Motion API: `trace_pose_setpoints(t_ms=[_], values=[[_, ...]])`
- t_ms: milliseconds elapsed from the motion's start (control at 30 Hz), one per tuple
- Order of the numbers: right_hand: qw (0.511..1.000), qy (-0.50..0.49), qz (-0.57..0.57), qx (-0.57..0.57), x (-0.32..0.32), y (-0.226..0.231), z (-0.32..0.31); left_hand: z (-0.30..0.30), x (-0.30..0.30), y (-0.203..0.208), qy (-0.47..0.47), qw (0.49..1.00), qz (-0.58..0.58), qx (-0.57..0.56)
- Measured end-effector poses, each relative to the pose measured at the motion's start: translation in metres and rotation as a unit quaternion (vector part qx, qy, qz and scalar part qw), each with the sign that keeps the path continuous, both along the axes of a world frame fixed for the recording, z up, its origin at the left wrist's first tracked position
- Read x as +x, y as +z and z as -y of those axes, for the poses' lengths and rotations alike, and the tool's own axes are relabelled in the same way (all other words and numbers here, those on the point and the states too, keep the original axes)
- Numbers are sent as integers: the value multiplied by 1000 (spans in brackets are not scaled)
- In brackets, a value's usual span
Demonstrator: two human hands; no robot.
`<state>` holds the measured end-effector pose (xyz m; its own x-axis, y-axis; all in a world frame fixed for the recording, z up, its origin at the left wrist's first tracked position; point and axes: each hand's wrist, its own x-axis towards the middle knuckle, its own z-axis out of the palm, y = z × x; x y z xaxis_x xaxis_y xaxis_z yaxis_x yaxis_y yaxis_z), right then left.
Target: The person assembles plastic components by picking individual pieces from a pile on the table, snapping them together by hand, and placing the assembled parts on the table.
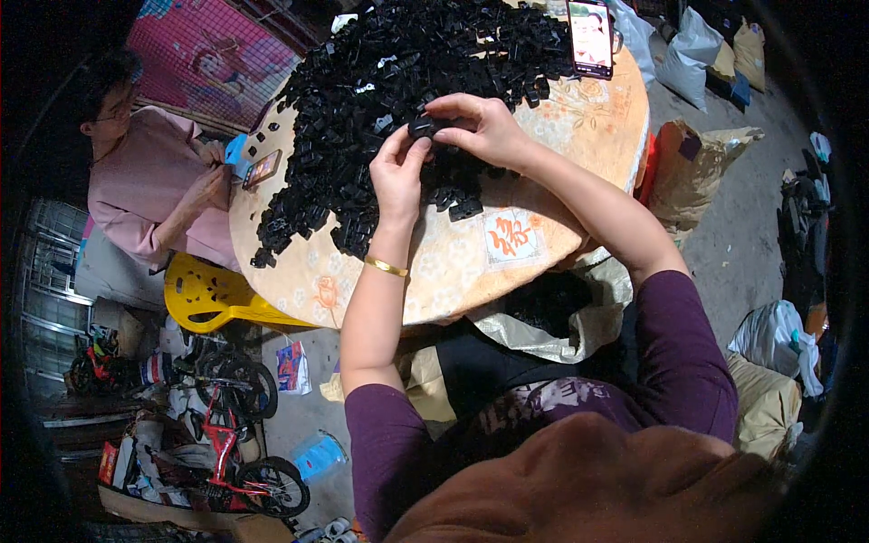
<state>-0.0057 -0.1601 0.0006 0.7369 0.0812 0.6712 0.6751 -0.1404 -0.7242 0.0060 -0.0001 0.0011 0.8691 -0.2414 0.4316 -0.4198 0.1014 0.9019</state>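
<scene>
Both my hands meet above a heap of small black plastic parts [339, 118] spread over a round table [444, 281]. Between thumb and fingertips, my left hand [396, 176] pinches a small black plastic part [422, 128]. My right hand [493, 131] grips the same part from the other side, its thumb and forefinger closed on it. The part's exact kind is too small and dark to tell. Several loose black parts [466, 208] lie just below my hands, near the heap's edge.
A lit phone [591, 41] stands at the table's far right. At the left, a person in pink [149, 181] sits by another phone [262, 169]. A yellow chair [204, 294] touches the table's left side. An open sack [588, 317] hangs below the near edge; filled sacks [692, 59] stand right.
</scene>
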Motion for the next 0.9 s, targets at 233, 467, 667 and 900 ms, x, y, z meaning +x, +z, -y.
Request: trace_pose_setpoints(t_ms=[233,467,667,900], values=[[996,-63,46,-30,-5,2,-1,3,0,-3,-18,996,-44,-80],[953,-165,196,-163,-12,3,-6,11,-6,-4,-61,980,-108,-155],[978,-115,142,-103,-6,9,-1,2,-8,7,-102,970,-144,-166],[996,0,-87,-4,16,13,62,8,-45,28,-210,903,11,375]])
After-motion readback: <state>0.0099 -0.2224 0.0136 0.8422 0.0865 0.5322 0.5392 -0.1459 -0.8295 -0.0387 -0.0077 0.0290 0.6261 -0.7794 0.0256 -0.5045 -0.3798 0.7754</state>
